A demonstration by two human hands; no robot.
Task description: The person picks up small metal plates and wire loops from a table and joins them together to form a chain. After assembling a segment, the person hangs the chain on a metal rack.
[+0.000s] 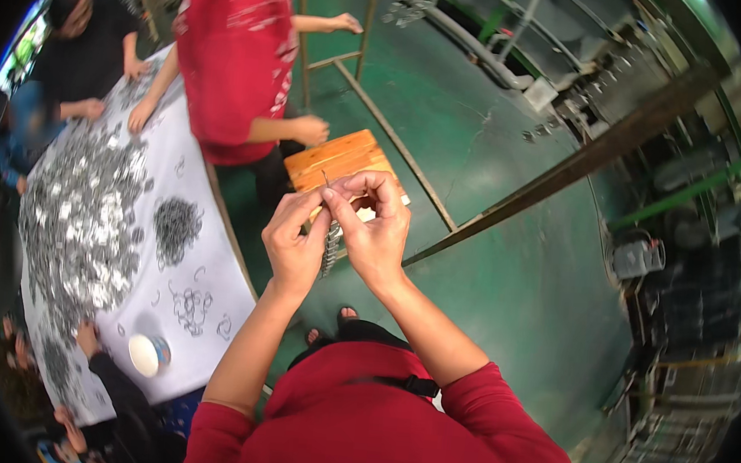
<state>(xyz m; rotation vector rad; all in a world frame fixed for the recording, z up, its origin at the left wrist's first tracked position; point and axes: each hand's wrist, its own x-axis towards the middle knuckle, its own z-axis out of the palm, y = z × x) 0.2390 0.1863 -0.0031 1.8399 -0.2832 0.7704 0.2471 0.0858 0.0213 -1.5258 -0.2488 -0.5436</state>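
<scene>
In front of my body, my left hand (295, 239) and my right hand (375, 232) meet with thumbs and fingers pinched together. A thin metal wire (326, 178) pokes up from between the fingertips. Below them hangs a strand of small silvery metal pieces (331, 250), partly hidden by my left hand. How the wire and strand join is covered by my fingers. Left of me, a white-covered table (226, 294) carries a wide heap of flat shiny metal parts (84, 218) and a smaller pile of dark wire hooks (177, 227).
Beyond my hands stands a wooden stool (342, 155). A person in red (236, 56) works beside the table, and other people sit around it. On the table is a paper cup (148, 355). A rusty metal beam (567, 164) crosses to my right, near machinery (638, 257).
</scene>
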